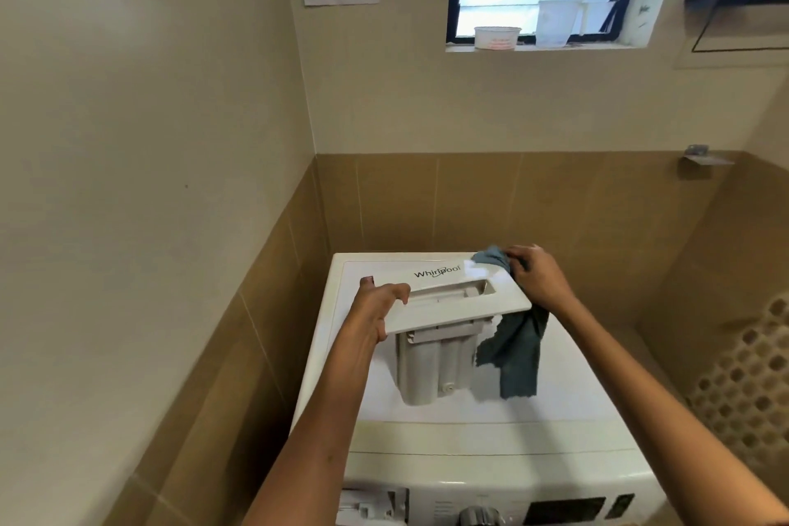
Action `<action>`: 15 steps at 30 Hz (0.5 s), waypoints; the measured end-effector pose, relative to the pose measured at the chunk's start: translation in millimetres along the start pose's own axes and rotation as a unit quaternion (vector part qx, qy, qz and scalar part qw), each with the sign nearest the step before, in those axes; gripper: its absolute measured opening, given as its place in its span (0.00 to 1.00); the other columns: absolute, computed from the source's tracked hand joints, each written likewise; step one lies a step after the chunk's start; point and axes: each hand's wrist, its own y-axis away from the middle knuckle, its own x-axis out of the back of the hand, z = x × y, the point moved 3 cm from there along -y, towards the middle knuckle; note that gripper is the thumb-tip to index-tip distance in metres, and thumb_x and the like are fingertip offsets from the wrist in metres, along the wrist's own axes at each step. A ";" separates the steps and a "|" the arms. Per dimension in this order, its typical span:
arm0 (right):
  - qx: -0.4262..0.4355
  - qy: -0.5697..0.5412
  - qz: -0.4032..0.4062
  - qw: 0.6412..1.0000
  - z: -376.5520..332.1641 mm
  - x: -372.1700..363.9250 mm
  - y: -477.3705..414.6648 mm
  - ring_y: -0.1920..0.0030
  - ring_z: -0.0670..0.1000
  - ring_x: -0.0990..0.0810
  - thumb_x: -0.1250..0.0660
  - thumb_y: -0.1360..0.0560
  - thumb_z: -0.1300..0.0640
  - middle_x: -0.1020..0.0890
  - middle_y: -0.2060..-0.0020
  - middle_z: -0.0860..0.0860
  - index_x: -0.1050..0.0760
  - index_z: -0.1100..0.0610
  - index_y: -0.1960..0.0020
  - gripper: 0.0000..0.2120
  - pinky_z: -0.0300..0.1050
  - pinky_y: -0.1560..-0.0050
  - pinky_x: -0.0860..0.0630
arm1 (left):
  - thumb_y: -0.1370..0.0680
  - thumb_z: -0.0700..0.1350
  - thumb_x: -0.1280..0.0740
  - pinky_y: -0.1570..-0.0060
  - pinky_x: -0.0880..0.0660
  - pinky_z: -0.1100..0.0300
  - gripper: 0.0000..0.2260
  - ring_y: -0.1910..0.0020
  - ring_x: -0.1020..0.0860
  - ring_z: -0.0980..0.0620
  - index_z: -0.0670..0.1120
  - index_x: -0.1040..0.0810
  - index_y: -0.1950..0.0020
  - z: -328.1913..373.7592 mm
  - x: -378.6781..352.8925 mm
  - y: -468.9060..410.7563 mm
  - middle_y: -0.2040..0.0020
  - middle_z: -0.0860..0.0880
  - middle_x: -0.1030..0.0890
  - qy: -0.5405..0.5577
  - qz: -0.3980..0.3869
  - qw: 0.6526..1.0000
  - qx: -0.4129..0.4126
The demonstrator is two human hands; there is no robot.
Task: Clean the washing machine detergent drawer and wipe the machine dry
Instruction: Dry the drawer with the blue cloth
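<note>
Mid-task, centre frame: detergent drawer (452,307), removed and held above the washing machine (491,436), gripped by left hand (375,312); right hand (536,275) clutches cloth (518,350) at its right end; refitting and machine-drying apparently remain.

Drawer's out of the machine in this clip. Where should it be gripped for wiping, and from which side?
Likely the detergent drawer by the left end of its front panel, from the left, as the left hand does now. Its compartments hang below the panel, whose flat overhanging edge offers a lip. That leaves the right end free for the right hand and its cloth.
</note>
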 end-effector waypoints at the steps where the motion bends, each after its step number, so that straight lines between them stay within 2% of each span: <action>1: -0.026 -0.007 -0.005 1.000 11.3 -3.1 3.8 0.57 0.54 0.24 0.41 0.24 0.66 0.21 0.61 0.55 0.20 0.58 0.58 0.12 0.46 0.56 0.29 | 0.33 0.33 0.35 0.38 0.29 0.42 0.38 0.35 0.30 0.39 0.48 0.43 0.26 -2.2 1.3 -1.7 0.32 0.43 0.30 -0.002 -0.007 1.000 0.003; 2: -0.060 -0.043 -0.014 0.997 22.8 -5.7 9.4 0.59 0.55 0.23 0.40 0.23 0.65 0.20 0.63 0.57 0.20 0.59 0.57 0.11 0.47 0.59 0.27 | 0.34 0.34 0.35 0.37 0.31 0.40 0.38 0.34 0.31 0.39 0.49 0.43 0.26 -4.0 3.1 -2.7 0.32 0.43 0.30 -0.002 -0.007 1.000 0.004; 4: -0.130 -0.187 -0.013 0.974 33.3 -8.8 20.8 0.61 0.57 0.23 0.41 0.21 0.64 0.19 0.59 0.60 0.21 0.62 0.46 0.11 0.42 0.64 0.24 | 0.32 0.33 0.36 0.36 0.32 0.42 0.37 0.34 0.31 0.40 0.49 0.44 0.26 -3.5 6.3 2.5 0.33 0.44 0.30 -0.001 0.003 1.000 0.004; 6: -0.109 -0.243 0.021 0.964 21.0 -4.7 21.7 0.58 0.53 0.24 0.42 0.20 0.62 0.19 0.55 0.60 0.23 0.63 0.41 0.13 0.33 0.66 0.26 | 0.30 0.32 0.37 0.41 0.30 0.50 0.34 0.34 0.32 0.41 0.47 0.44 0.26 -3.4 6.4 2.5 0.34 0.45 0.30 -0.008 0.011 1.000 -0.005; 7: -0.070 -0.238 0.039 0.968 8.0 -1.4 19.5 0.55 0.52 0.24 0.41 0.21 0.61 0.19 0.53 0.57 0.23 0.63 0.40 0.13 0.32 0.62 0.26 | 0.28 0.32 0.37 0.46 0.31 0.52 0.33 0.34 0.33 0.42 0.47 0.44 0.26 -4.2 4.4 1.3 0.33 0.44 0.32 -0.016 0.010 1.000 -0.005; 8: -0.021 -0.214 0.057 0.975 -7.7 3.8 17.1 0.50 0.52 0.24 0.39 0.21 0.59 0.19 0.50 0.55 0.22 0.61 0.40 0.13 0.34 0.54 0.25 | 0.27 0.33 0.38 0.49 0.33 0.53 0.33 0.35 0.34 0.42 0.47 0.45 0.25 -3.9 2.4 2.2 0.32 0.44 0.33 -0.024 0.009 1.000 -0.008; 9: 0.035 -0.180 0.067 0.981 -25.6 9.3 17.1 0.45 0.53 0.24 0.37 0.22 0.57 0.19 0.49 0.53 0.21 0.60 0.41 0.13 0.42 0.45 0.25 | 0.27 0.33 0.38 0.51 0.34 0.53 0.33 0.36 0.33 0.43 0.47 0.45 0.25 -3.5 1.0 2.3 0.31 0.44 0.33 -0.028 0.008 1.000 -0.009; 10: 0.086 -0.140 0.063 0.984 -42.2 12.3 19.0 0.43 0.54 0.25 0.35 0.24 0.56 0.19 0.50 0.51 0.20 0.58 0.43 0.12 0.49 0.42 0.26 | 0.27 0.33 0.37 0.52 0.33 0.54 0.33 0.38 0.32 0.43 0.47 0.45 0.25 -2.7 0.5 1.4 0.31 0.44 0.33 -0.024 0.010 1.000 -0.007; 11: 0.131 -0.103 0.043 0.985 -56.4 12.4 22.0 0.45 0.54 0.23 0.33 0.24 0.54 0.19 0.53 0.49 0.19 0.56 0.45 0.10 0.51 0.45 0.26 | 0.27 0.33 0.37 0.54 0.33 0.54 0.34 0.40 0.31 0.44 0.48 0.46 0.25 -2.5 0.8 -1.0 0.32 0.43 0.32 -0.021 0.013 1.000 -0.004; 13: 0.207 0.003 -0.024 0.978 -76.8 2.0 33.9 0.53 0.50 0.22 0.34 0.25 0.50 0.22 0.58 0.46 0.18 0.49 0.48 0.09 0.45 0.58 0.27 | 0.28 0.33 0.37 0.53 0.33 0.54 0.35 0.37 0.31 0.43 0.48 0.47 0.24 -2.9 1.9 -5.8 0.30 0.43 0.34 -0.025 0.023 0.999 0.005; 15: 0.262 0.138 -0.070 0.953 -89.9 -14.3 45.2 0.55 0.48 0.22 0.38 0.23 0.45 0.24 0.58 0.44 0.20 0.46 0.47 0.11 0.39 0.67 0.37 | 0.28 0.34 0.37 0.48 0.33 0.52 0.37 0.33 0.34 0.41 0.49 0.49 0.24 -2.0 2.4 -8.9 0.28 0.42 0.36 -0.031 0.025 0.999 0.008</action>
